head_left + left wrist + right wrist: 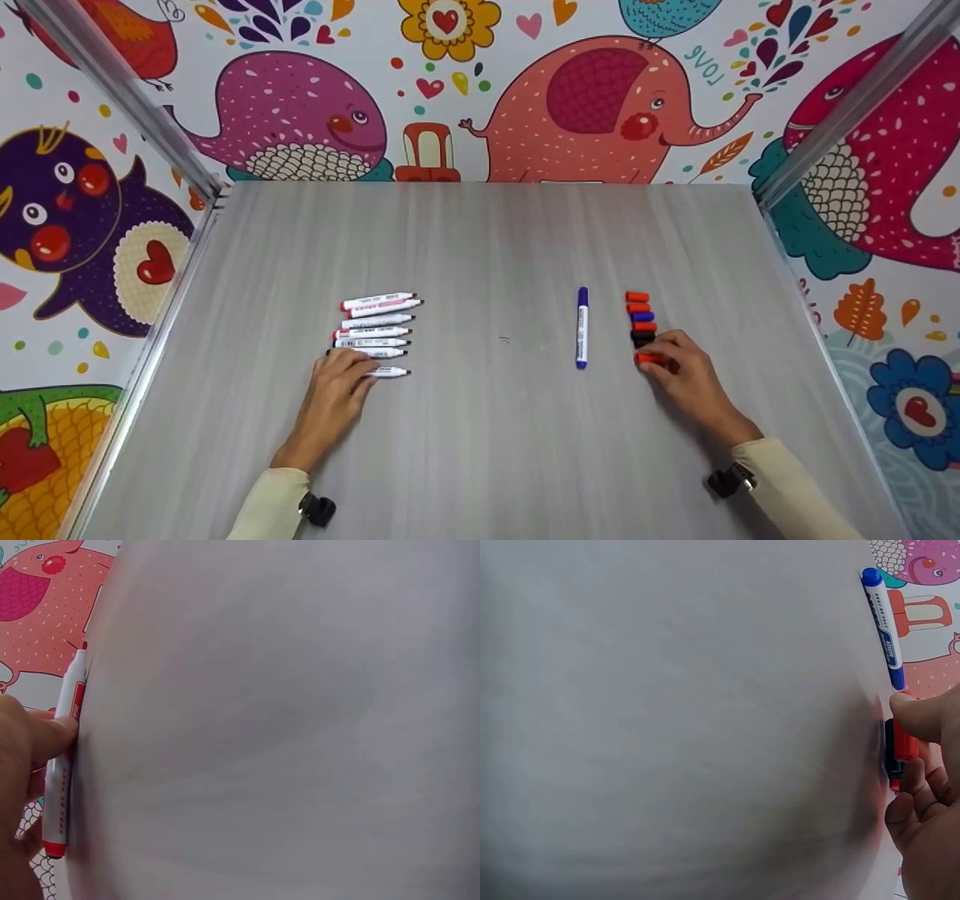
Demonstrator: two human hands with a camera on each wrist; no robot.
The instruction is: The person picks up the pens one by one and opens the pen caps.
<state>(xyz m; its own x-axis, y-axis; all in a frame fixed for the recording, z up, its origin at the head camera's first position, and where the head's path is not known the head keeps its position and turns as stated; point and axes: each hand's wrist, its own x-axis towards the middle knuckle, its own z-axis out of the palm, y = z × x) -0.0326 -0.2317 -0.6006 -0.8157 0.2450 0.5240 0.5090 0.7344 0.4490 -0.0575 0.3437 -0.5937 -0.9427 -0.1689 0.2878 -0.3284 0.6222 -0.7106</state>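
Note:
My left hand [330, 394] pinches an uncapped whiteboard marker [393, 372] between thumb and fingers, low over the table. In the left wrist view this marker [58, 795] has a white barrel, a red end and a bare tip. Just beyond it lie several more uncapped white markers [375, 321], side by side, tips to the right. My right hand [694, 386] pinches a red marker cap [650, 358], also seen as the red cap [906, 736] in the right wrist view. A black cap [642, 337] lies right beside it, partly behind the fingers.
Farther up the same column lie a blue cap [642, 317] and several red caps [637, 297]. One capped blue marker [583, 330] lies between the two groups. Patterned panels [450, 90] stand round the grey table [480, 450], with metal posts at its back corners.

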